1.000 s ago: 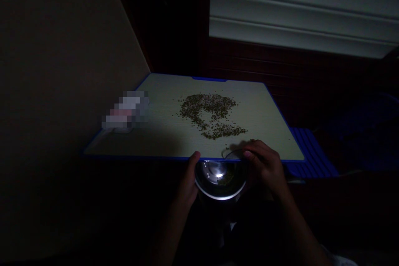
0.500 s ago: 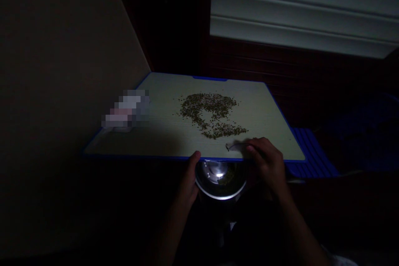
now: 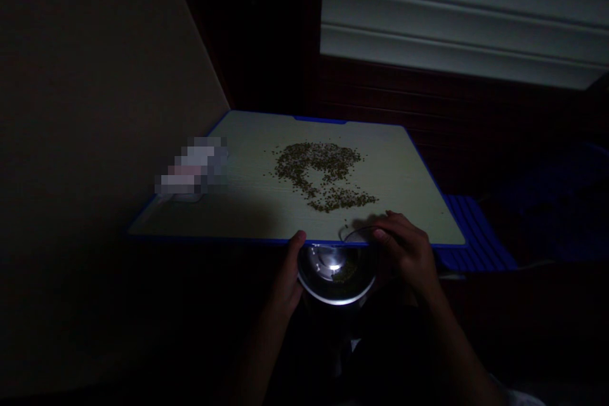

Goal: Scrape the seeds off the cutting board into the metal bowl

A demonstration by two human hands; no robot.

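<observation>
Small brownish-green grains, perhaps beans or seeds, lie scattered on a pale board with a blue rim. My right hand is closed on a thin curved tool, whose kind the dim light hides; its tip is at the board's near edge. A few grains lie just beyond that tip. Below this edge, a shiny metal bowl holds some greenish grains. My left hand grips the bowl's left side, its thumb up by the board's edge; its other fingers are mostly hidden.
On the board's left side sits a pale package, blurred by pixels. A wall rises at the left. Blue slatted plastic shows beyond the board's right side. A light panelled surface is at the back. The room is very dark.
My right hand has drawn the tool's tip slightly toward me, to the board's near edge. A few grains now show beyond it. My left hand and the bowl stay put.
</observation>
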